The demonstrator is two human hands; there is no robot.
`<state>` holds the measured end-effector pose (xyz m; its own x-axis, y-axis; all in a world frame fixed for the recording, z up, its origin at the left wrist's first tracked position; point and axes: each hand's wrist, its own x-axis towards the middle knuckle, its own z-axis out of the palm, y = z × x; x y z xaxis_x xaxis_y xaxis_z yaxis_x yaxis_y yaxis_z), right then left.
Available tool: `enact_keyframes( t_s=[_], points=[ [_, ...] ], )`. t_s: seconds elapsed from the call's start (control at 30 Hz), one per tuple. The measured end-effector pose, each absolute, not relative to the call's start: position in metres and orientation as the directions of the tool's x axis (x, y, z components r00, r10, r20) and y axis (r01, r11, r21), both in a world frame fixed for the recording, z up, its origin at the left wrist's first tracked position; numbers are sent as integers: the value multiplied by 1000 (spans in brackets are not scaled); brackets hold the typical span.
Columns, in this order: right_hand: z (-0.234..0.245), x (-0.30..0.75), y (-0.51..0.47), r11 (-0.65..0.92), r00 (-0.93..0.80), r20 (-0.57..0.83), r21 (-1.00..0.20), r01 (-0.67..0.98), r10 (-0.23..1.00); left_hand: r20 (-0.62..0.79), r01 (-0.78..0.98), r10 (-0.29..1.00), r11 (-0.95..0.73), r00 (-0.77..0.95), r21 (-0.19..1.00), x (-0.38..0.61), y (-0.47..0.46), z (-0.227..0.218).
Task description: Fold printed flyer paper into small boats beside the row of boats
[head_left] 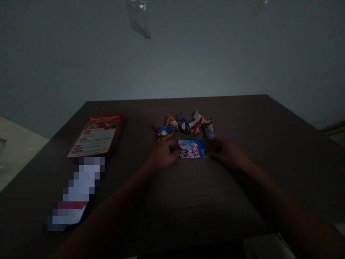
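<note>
Through the head camera I have the printed blue card (192, 148) lying on the brown counter (242, 187), between my two hands and in front of a row of crumpled-looking folded papers (184, 124). That row, in red, blue and white, stands just beyond the card and hems in its far side; its leftmost piece sits right by my left hand (164, 153), and its rightmost piece reaches down close to my right hand (225, 151). Off to the left I see a stack of red-and-white printed sheets (95, 138), with a pixelated pale item (82, 183) nearer to me, beside my left forearm. A clear plastic bag (139, 18) shows against the grey wall (194, 54). The card's long axis runs left to right, its short ends facing my hands; its lettering is too small for me to read. My fingers curl at both short ends, but I cannot tell whether either grip pinches the card or merely rests against it.
</note>
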<state>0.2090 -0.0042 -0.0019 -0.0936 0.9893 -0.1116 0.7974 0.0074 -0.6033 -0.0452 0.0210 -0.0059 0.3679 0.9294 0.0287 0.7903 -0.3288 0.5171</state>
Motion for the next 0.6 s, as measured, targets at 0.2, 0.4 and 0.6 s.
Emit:
enact_keyframes(
  t_s=[0.2, 0.4, 0.6],
  points=[
    [-6, 210, -4, 53, -112, -54, -633, 772, 992, 144, 679, 931, -345, 335, 649, -37, 15, -13],
    [1, 200, -14, 179, -115, 144, -603, 777, 983, 212, 623, 896, -426, 390, 656, -37, 8, -8],
    [4, 200, -21, 423, -322, 282, -470, 774, 904, 331, 532, 670, -736, 665, 419, -39, 1, -3]
  ],
)
